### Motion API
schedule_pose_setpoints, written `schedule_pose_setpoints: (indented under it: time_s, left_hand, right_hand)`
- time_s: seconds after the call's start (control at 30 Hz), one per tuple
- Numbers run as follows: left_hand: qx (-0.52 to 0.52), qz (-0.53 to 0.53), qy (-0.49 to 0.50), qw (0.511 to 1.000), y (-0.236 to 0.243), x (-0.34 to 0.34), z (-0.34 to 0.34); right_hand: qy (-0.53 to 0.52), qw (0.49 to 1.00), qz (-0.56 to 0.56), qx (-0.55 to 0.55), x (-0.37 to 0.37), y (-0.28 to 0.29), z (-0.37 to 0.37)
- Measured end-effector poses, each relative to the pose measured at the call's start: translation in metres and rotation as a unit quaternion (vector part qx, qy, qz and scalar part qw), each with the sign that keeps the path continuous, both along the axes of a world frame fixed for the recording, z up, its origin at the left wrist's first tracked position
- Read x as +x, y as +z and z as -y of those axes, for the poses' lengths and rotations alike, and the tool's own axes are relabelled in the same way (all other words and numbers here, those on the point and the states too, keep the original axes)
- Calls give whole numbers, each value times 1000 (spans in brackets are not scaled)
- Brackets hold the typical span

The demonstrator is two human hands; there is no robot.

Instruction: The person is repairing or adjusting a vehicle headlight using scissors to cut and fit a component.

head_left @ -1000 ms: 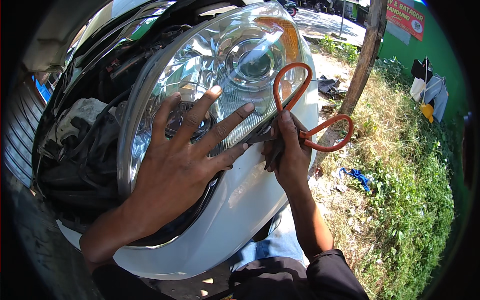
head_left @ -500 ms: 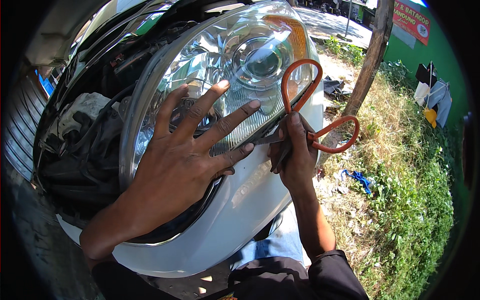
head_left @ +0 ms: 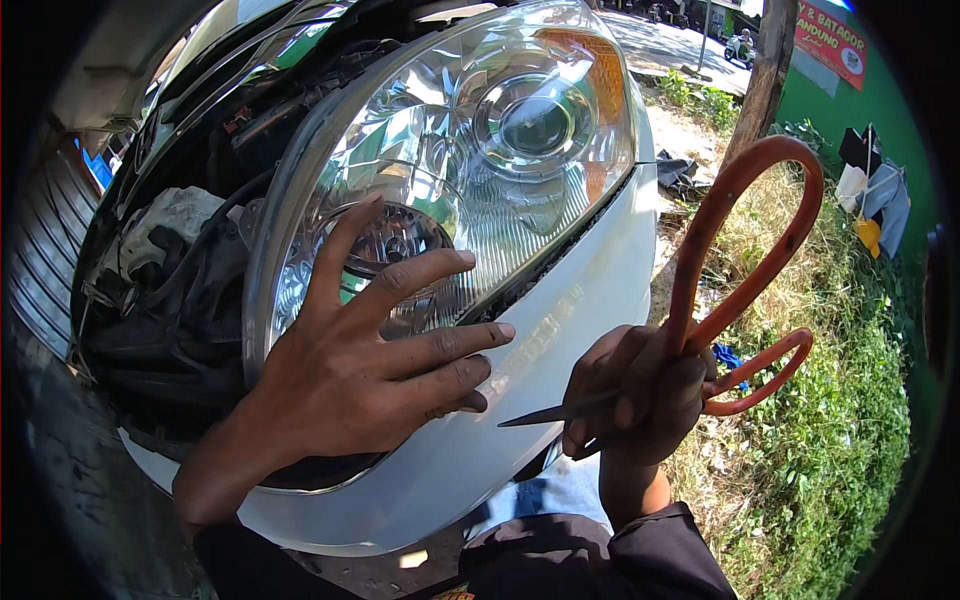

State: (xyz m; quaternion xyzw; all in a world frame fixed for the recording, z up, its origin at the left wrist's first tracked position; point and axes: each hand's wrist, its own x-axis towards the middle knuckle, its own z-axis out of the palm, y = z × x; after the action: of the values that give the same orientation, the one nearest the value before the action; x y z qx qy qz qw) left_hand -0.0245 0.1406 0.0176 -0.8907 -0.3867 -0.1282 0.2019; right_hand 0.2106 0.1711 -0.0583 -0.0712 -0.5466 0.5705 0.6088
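Observation:
A large clear headlight [head_left: 460,120] with amber sections sits on a white car's front, above the bumper panel [head_left: 545,335]. My left hand [head_left: 355,365] lies over the lamp's lower part and the seam under it, fingers spread, holding nothing. At the right, clear of the seam, my right hand [head_left: 635,395] grips a pair of scissors [head_left: 696,262] with orange looped handles upward and dark pointed blades aimed left. The blade tips are near my left hand's fingers, over the white panel. My right fingers partly hide the pivot.
The dark engine bay [head_left: 160,320] lies left of the lamp, with corrugated metal [head_left: 40,260] beyond. At the right are a wooden post [head_left: 760,70], a green wall [head_left: 850,110], hanging items [head_left: 880,200] and weedy grass [head_left: 840,400]. A person on a scooter [head_left: 740,48] is on the road.
My right hand has drawn the scissors away from the seam, down and rightward, nearer the camera. My left hand has slid slightly down. A scooter rider has appeared on the road.

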Motion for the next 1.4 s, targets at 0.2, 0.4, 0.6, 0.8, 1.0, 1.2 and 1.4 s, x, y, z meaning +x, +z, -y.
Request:
schedule_pose_setpoints:
  time_s: [0.2, 0.4, 0.6, 0.8, 1.0, 1.2, 1.4]
  left_hand:
    - [24, 96, -96, 990, -9, -7, -2]
    - [110, 12, 33, 993, -16, 2, 0]
    - [125, -58, 66, 988, -21, 3, -1]
    - [124, -100, 79, 984, -23, 2, -2]
    - [152, -110, 72, 979, -23, 0, -4]
    - [143, -118, 76, 980, -22, 2, -5]
    - [162, -135, 79, 974, -25, 0, -4]
  right_hand:
    - [-213, 957, -80, -180, 6, -28, -33]
    - [-170, 969, 42, -175, -10, -15, -35]
    - [-152, 967, 75, -190, -26, -14, -30]
    - [-223, 954, 101, -174, -39, -10, -31]
    - [-138, 955, 24, -260, -41, -5, -31]
    - [-149, 963, 84, -208, -44, 1, -29]
    - [-128, 967, 79, -207, -48, -5, -25]
